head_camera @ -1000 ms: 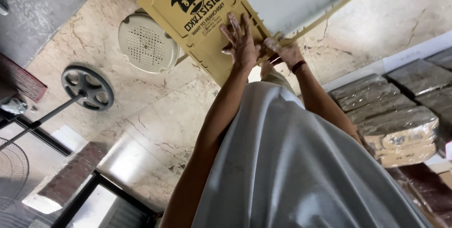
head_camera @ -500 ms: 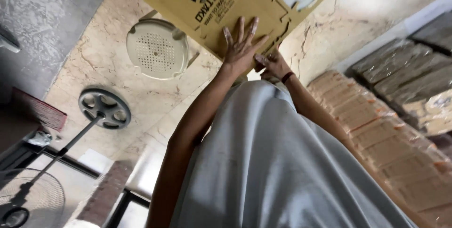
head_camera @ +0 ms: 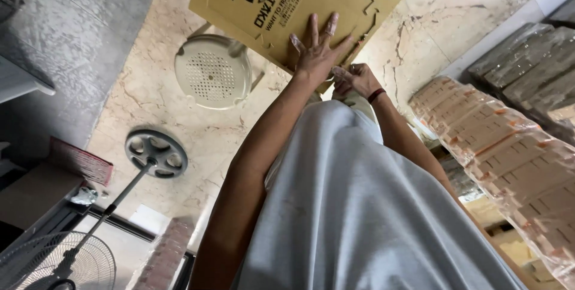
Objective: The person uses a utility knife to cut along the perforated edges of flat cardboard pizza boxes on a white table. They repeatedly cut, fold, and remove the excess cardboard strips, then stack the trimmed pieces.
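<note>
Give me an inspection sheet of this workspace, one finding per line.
Surface: veined marble floor.
Job's things: flat die-cut cardboard sheet, printed in black.
Clutter: wrapped stacks of flat cardboard.
Hands: left hand spread flat on the sheet; right hand at its near edge, grip unclear, dark wristband.
Cables: nothing seen.
Surroundings: round perforated plastic stool, standing fan, grey wall.
</note>
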